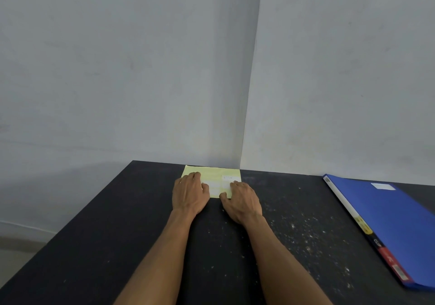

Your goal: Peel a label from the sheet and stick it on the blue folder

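A pale yellow label sheet (215, 175) lies flat at the far edge of the black table, against the wall. White labels sit on it; one (229, 178) bears faint writing. My left hand (189, 195) rests palm down on the sheet's left part, fingers spread. On the sheet's right near corner my right hand (242, 201) presses with its fingers bent at a label's edge; whether a label is lifted I cannot tell. The blue folder (397, 224) lies shut at the far right of the table, apart from both hands, with a white label (384, 186) on its cover.
The black table (294, 246) is speckled with white flecks. Grey walls (141, 81) meet in a corner right behind the sheet. The table's left edge runs diagonally, with floor (16, 253) beyond it.
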